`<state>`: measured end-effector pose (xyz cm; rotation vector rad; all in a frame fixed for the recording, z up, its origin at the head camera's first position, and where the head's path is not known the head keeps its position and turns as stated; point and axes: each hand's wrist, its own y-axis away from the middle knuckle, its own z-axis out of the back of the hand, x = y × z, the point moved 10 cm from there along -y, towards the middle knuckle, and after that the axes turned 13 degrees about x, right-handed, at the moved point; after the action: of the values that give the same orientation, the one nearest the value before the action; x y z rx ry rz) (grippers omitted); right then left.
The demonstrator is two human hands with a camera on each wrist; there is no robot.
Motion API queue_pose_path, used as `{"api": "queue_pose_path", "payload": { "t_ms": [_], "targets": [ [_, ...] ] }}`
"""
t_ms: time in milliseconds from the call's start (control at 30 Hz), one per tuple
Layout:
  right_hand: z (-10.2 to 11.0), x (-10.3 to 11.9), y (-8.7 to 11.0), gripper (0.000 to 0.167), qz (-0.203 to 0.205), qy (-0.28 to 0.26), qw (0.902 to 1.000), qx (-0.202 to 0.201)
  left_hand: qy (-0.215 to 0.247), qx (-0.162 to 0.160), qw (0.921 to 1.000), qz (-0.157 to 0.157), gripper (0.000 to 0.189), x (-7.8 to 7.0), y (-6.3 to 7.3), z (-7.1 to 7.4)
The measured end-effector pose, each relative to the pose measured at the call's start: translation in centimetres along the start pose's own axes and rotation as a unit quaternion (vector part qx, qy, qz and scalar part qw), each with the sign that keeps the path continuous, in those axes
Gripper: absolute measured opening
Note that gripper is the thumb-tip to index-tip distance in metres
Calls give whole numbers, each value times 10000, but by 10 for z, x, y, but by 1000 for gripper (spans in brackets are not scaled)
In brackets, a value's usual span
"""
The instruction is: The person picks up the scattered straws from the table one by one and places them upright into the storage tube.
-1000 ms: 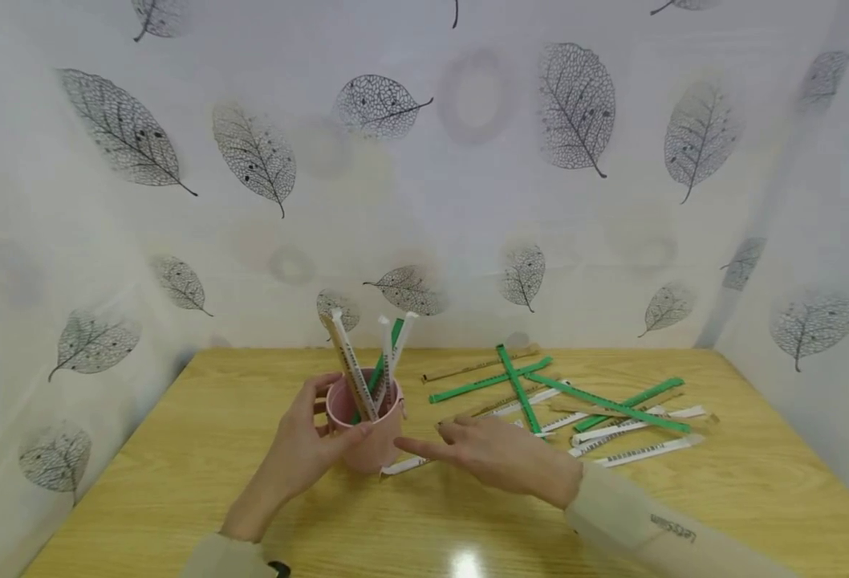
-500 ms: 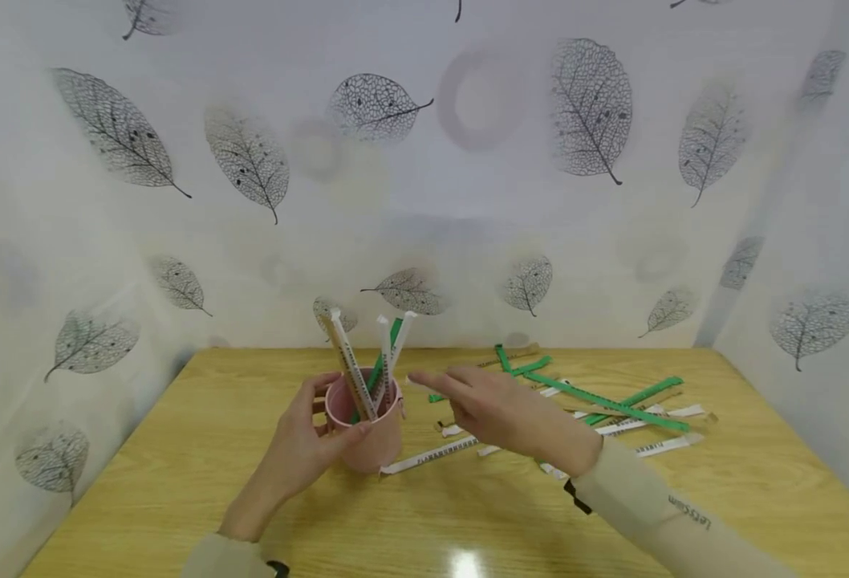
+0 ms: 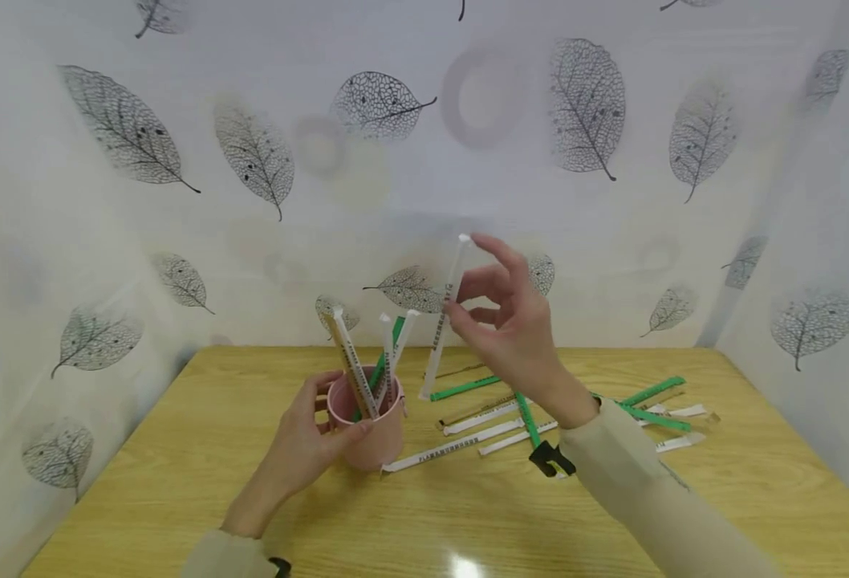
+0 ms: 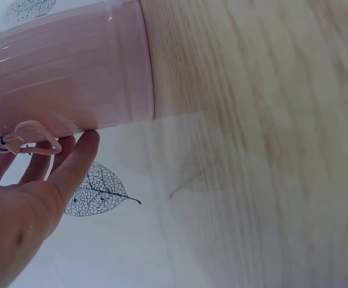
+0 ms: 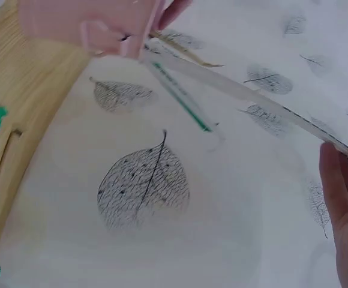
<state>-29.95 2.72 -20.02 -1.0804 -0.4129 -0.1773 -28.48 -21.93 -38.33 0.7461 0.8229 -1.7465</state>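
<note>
In the head view my left hand (image 3: pixel 298 453) grips a small pink bucket (image 3: pixel 377 441), thumb at the front and fingers round the left side. The left wrist view has those fingers beside a wire handle on the bucket (image 4: pixel 66 66). Several wrapped straws, white, brown and green, stand in the bucket and lean outward. To the right and higher, my right hand (image 3: pixel 511 325) pinches one white paper-wrapped straw (image 3: pixel 439 337) between thumb and fingers. It is held nearly upright, its lower end right of the bucket's rim. The right wrist view shows this straw (image 5: pixel 258 99) slanting away from the fingertips.
More wrapped straws lie in a loose, crossing pile on the wooden table (image 3: pixel 323 522), including a green straw (image 3: pixel 468 388) and a white straw (image 3: pixel 453 452) near the bucket. My right forearm covers part of the pile. A leaf-print cloth (image 3: pixel 424 185) hangs behind and at both sides.
My right hand has risen from the pile with a white straw and turned it nearly upright. The left hand and the bucket have stayed in place.
</note>
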Motion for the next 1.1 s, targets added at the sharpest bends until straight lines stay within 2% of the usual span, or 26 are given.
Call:
{"api": "queue_pose_path", "payload": {
  "t_ms": [167, 300, 533, 733, 1100],
  "targets": [
    [3, 0, -5, 76, -23, -607, 9964, -588, 15, -18, 10000, 10, 73, 0, 0, 0],
    [-5, -4, -7, 74, 41, -860, 9940, -669, 31, -5, 10000, 75, 74, 1, 0, 0],
    [-32, -11, -4, 70, 133, -721, 9971, -201, -36, -38, 9999, 150, 76, 5, -1, 0],
    [-53, -21, 4, 66, 66, -563, 9982, 175, -19, -43, 10000, 58, 74, 2, -2, 1],
    [-88, -43, 32, 65, -92, -88, 9959, 896, 53, -56, 9999, 132, 73, 2, -2, 1]
  ]
}}
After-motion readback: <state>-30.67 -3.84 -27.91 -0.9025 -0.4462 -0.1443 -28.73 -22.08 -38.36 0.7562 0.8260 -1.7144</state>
